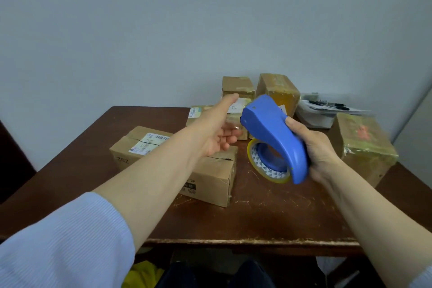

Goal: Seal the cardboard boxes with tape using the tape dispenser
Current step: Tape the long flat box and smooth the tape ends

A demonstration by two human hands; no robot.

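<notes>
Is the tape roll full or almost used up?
Almost used up: the tape roll in the blue tape dispenser shows only a thin yellowish band around its white core.

Smooth matt blue plastic for the tape dispenser; glossy clear film on its tape roll. Matt brown cardboard box with paper labels. Scratched, worn dark wood table. Ribbed pale cloth sleeve.

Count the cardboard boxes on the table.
5: large box front left; middle box behind the left hand; back-left box and back-right box behind it; far-right box. The tape dispenser may hide more.
</notes>
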